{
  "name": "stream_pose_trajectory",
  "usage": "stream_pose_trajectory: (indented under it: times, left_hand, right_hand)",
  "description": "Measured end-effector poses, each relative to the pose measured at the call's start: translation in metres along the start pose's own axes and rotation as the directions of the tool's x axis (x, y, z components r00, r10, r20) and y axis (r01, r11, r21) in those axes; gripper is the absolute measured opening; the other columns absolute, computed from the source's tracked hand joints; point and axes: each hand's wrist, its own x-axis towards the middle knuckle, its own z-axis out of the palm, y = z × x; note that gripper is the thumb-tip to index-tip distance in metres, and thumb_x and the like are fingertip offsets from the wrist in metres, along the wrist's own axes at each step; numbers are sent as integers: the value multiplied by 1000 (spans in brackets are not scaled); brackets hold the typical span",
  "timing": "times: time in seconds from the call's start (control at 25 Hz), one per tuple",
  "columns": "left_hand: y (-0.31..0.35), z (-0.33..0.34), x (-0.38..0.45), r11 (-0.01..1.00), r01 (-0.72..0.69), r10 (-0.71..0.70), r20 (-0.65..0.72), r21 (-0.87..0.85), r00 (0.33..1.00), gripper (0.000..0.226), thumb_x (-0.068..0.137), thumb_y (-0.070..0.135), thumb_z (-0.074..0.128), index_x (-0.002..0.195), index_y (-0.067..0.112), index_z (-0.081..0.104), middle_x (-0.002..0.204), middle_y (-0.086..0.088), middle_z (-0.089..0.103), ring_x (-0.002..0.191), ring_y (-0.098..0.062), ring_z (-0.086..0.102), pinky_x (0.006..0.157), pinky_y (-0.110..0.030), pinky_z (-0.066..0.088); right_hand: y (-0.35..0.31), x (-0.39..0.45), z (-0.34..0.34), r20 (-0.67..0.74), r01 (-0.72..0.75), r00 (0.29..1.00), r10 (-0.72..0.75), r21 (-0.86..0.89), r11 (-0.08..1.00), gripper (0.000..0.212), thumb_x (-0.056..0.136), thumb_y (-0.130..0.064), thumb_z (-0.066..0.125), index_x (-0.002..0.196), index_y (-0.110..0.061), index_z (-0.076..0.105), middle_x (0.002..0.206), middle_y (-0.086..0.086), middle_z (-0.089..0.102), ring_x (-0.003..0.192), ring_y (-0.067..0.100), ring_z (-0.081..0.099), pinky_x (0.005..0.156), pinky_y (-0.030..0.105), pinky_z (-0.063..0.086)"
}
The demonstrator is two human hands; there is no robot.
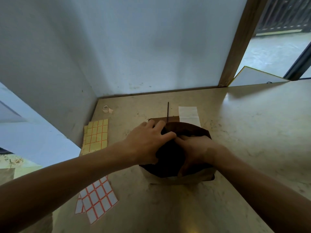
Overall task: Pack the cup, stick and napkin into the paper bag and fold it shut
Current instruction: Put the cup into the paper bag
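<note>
A brown paper bag (193, 130) stands open on the table in the middle of the view. My left hand (148, 142) grips its left rim, fingers curled over the far edge and thumb along the near side. My right hand (196, 150) lies across the bag's mouth with its fingers dipping inside; what they hold is hidden in shadow. A thin dark stick (168, 111) lies on the table just beyond the bag. A white napkin (188, 114) lies flat to the right of the stick. No cup is visible.
A flat brown sheet (173, 118) lies behind the bag. Yellow label sheets (96, 135) lie at the left and white label sheets (99, 200) at the near left. A small tape roll (106, 108) sits by the back wall. Walls close in at the left and back.
</note>
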Motion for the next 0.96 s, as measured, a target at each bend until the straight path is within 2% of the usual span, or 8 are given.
stream_pose_trajectory:
  times: [0.08, 0.16, 0.4, 0.56, 0.68, 0.8, 0.88, 0.96]
  left_hand:
    - [10, 7, 2, 983, -73, 78, -28, 167, 997, 81, 79, 42, 70, 141, 29, 20, 137, -14, 38, 118, -32, 42, 99, -42, 40]
    - [17, 13, 5, 957, -134, 142, -14, 258, 990, 76, 82, 38, 67, 141, 23, 22, 132, -18, 42, 112, -32, 45, 95, -41, 43]
    - [22, 17, 25, 992, -70, 58, 113, 107, 992, 82, 79, 51, 67, 142, 18, 25, 129, -15, 43, 107, -29, 47, 81, -36, 49]
    - [27, 22, 32, 1000, -6, 2, 193, 21, 981, 86, 76, 58, 66, 140, 14, 28, 127, -12, 42, 105, -27, 47, 72, -32, 43]
    - [30, 35, 49, 991, 113, -84, 341, -66, 936, 93, 75, 58, 68, 144, 13, 24, 133, -15, 39, 113, -32, 46, 83, -37, 46]
    - [31, 49, 61, 985, 168, -131, 443, -45, 887, 96, 82, 49, 66, 150, 13, 9, 146, -21, 26, 122, -40, 40, 97, -44, 43]
    - [32, 47, 65, 995, 96, -103, 444, 39, 890, 85, 90, 43, 58, 151, 14, 7, 152, -22, 16, 130, -41, 31, 103, -45, 37]
    - [33, 83, 93, 996, -2, -40, 469, 88, 882, 72, 92, 41, 55, 150, 18, 19, 152, -17, 21, 132, -41, 28, 107, -48, 32]
  right_hand:
    - [0, 3, 1, 7, -9, 1000, 9, -12, 1000, 126, 56, -66, 76, 148, -37, -7, 153, -4, 29, 131, 27, 41, 103, 44, 42]
    - [2, 7, 3, 20, -13, 1000, 14, -12, 1000, 132, 55, -66, 76, 148, -36, -12, 156, -4, 22, 133, 29, 38, 103, 46, 42]
    - [11, 8, 8, 25, -31, 999, 30, 58, 998, 132, 57, -65, 76, 150, -29, -9, 158, -3, 19, 138, 26, 31, 108, 44, 37]
    - [13, 10, 9, -4, -23, 1000, 24, 71, 997, 135, 56, -65, 77, 150, -26, -12, 158, -1, 19, 138, 27, 31, 107, 43, 38]
    - [17, 11, 11, -22, 2, 1000, 0, 87, 996, 139, 54, -67, 76, 149, -26, -18, 160, 0, 12, 141, 28, 25, 111, 43, 33]
    - [16, 9, 15, -34, 18, 999, -16, 84, 996, 142, 53, -68, 76, 148, -28, -21, 160, -1, 8, 143, 28, 20, 113, 43, 28]
    - [14, 10, 18, -34, 34, 999, -31, 87, 996, 142, 53, -68, 76, 148, -28, -21, 160, -1, 8, 143, 27, 19, 113, 43, 26]
    - [12, 11, 17, -42, 42, 998, -39, 85, 996, 142, 52, -68, 77, 147, -28, -21, 160, 0, 9, 142, 28, 21, 114, 43, 26]
